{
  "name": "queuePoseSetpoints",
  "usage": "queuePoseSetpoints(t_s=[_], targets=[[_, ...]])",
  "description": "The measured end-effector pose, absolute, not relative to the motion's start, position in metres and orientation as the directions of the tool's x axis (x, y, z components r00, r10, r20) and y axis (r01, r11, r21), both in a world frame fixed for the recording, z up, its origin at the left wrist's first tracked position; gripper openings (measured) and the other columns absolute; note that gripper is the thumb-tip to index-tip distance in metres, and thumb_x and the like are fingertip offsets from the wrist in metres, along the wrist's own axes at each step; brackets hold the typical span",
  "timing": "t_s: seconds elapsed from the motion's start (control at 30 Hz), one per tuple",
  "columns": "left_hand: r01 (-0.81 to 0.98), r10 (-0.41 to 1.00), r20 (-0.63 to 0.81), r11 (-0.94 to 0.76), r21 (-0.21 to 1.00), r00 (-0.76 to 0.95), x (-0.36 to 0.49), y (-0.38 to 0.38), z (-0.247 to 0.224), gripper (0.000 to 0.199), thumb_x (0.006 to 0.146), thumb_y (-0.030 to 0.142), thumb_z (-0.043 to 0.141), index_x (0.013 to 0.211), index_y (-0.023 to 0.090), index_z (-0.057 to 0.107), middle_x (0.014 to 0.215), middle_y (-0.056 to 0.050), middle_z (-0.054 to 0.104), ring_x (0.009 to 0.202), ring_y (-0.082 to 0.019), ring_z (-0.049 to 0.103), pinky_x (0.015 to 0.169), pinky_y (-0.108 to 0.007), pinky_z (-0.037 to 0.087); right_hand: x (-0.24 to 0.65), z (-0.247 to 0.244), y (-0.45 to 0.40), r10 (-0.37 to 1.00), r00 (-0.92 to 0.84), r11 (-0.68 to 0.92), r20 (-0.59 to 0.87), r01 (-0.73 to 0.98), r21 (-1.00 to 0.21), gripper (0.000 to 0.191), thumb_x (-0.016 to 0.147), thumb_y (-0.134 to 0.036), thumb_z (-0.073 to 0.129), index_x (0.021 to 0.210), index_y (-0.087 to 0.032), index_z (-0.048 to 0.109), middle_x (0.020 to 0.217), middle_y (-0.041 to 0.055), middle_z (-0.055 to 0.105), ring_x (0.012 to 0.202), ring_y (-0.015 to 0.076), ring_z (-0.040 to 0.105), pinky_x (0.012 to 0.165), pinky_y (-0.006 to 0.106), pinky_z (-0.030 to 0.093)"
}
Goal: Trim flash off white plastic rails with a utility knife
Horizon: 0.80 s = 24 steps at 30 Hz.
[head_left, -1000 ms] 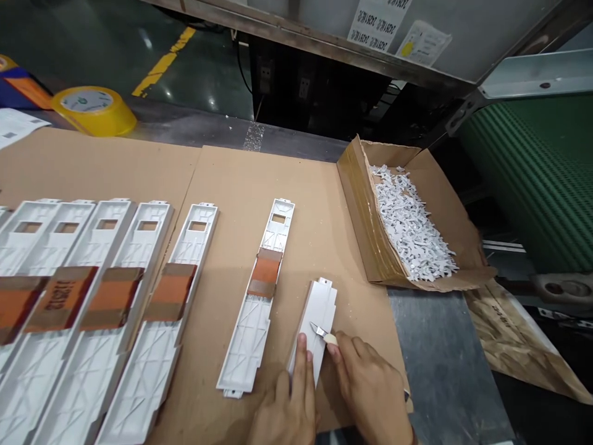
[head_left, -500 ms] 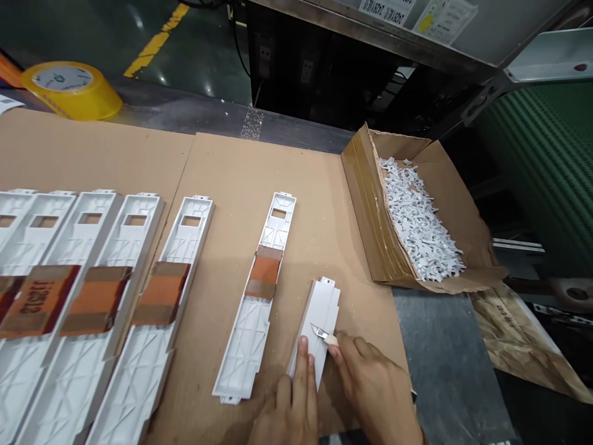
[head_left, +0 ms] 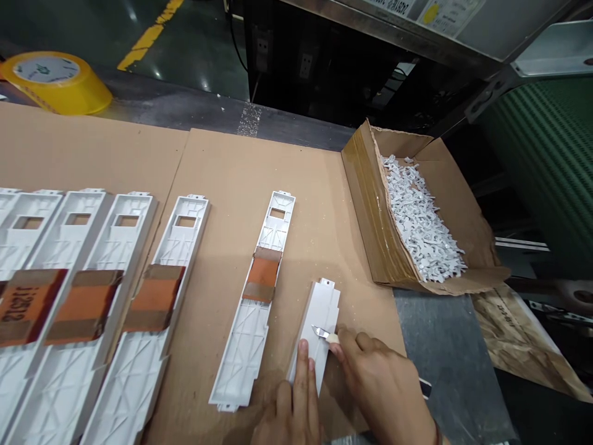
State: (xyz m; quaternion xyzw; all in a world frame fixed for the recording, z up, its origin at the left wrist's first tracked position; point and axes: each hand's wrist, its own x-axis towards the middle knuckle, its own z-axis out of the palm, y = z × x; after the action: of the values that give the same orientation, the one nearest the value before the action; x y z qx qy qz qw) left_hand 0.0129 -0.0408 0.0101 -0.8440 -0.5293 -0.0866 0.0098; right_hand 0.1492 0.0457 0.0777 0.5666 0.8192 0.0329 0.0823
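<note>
My right hand point(head_left: 384, 377) grips a craft knife point(head_left: 324, 334) by its pale handle. The metal blade points left and lies over a white plastic piece point(head_left: 319, 309), smooth side up. On the lower part of that piece rest the outstretched fingers of my left hand point(head_left: 296, 402), holding nothing. The piece's near end is hidden by my hands. To its left lies a long white ribbed plastic strip point(head_left: 241, 352) with an orange and brown taped block point(head_left: 263, 278) across its middle.
Several similar ribbed strips point(head_left: 180, 238) with taped blocks line the left side of the cardboard sheet point(head_left: 231, 167). An open cardboard box point(head_left: 359, 204) full of small white plastic bits point(head_left: 417, 216) stands at right. A yellow tape roll point(head_left: 88, 86) sits at far left; a green conveyor belt point(head_left: 551, 148) is beyond the box.
The view has shifted slightly, so the left-hand strips and tape roll sit further left. My hands, the knife and the white piece keep nearly the same arrangement.
</note>
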Motion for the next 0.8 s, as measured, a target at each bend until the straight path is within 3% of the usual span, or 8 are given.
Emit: queuePoseSetpoints(t_s=[0.13,0.27,0.47,0.57,0.7,0.8], targets=[[0.893,0.885,0.139,-0.450,0.020,0.444,0.014,-0.041,0.010,0.045,0.072,0.016,0.061,0.116,0.008,0.058,0.128,-0.023,0.049,0.069,-0.021,0.061,0.062,-0.038,0.051,0.152,0.078,0.049,0.931,-0.351,0.364,-0.103,0.918,0.160,0.033,0.092,-0.023,0.031,0.068,-0.022,0.053,0.051,0.0008,0.053,0.040,0.0175,0.051,0.043,0.028,0.022],[0.896,0.886,0.139,-0.444,-0.014,0.442,0.016,-0.042,0.010,0.044,0.073,0.015,0.058,0.116,0.009,0.058,0.128,-0.022,0.049,0.074,-0.022,0.062,0.060,-0.036,0.051,0.157,0.078,0.050,0.916,-0.389,0.396,-0.093,0.915,0.076,0.044,0.098,-0.029,0.020,0.070,-0.023,0.054,0.056,0.0000,0.056,0.045,0.0158,0.054,0.045,0.028,0.027],[0.863,0.857,0.098,-0.502,-0.064,0.506,0.013,-0.030,0.026,0.042,0.068,0.013,0.065,0.109,0.006,0.063,0.121,-0.024,0.054,0.057,-0.019,0.058,0.039,-0.028,0.042,0.164,0.082,0.048,0.932,-0.361,0.362,-0.041,0.932,0.014,0.048,0.099,-0.038,0.017,0.076,-0.024,0.057,0.057,-0.0024,0.057,0.045,0.0149,0.056,0.043,0.027,0.030],[0.858,0.855,0.072,-0.512,-0.042,0.513,0.012,-0.024,0.035,0.044,0.066,0.012,0.065,0.109,0.004,0.062,0.121,-0.026,0.053,0.052,-0.017,0.055,0.039,-0.029,0.044,0.167,0.084,0.046,0.946,-0.318,0.315,-0.056,0.948,-0.054,0.044,0.099,-0.037,0.021,0.083,-0.025,0.060,0.060,-0.0030,0.060,0.050,0.0147,0.060,0.043,0.026,0.034],[0.883,0.886,-0.043,-0.453,0.125,0.461,0.013,-0.026,0.038,0.059,0.062,0.012,0.062,0.120,0.001,0.054,0.133,-0.024,0.042,0.063,-0.023,0.059,0.047,-0.035,0.051,0.173,0.087,0.041,0.977,-0.190,0.153,-0.095,0.940,-0.305,0.030,0.098,-0.035,0.030,0.099,-0.025,0.058,0.083,-0.0024,0.068,0.069,0.0129,0.065,0.054,0.020,0.044],[0.844,0.924,-0.071,-0.309,0.439,0.375,0.004,-0.028,0.036,0.071,0.062,0.007,0.056,0.131,0.004,0.042,0.143,-0.020,0.028,0.095,-0.034,0.059,0.063,-0.039,0.055,0.175,0.089,0.029,0.985,-0.103,0.015,-0.139,0.851,-0.525,0.028,0.096,-0.034,0.035,0.117,-0.024,0.051,0.105,0.0016,0.066,0.090,0.0117,0.064,0.069,0.017,0.048]])
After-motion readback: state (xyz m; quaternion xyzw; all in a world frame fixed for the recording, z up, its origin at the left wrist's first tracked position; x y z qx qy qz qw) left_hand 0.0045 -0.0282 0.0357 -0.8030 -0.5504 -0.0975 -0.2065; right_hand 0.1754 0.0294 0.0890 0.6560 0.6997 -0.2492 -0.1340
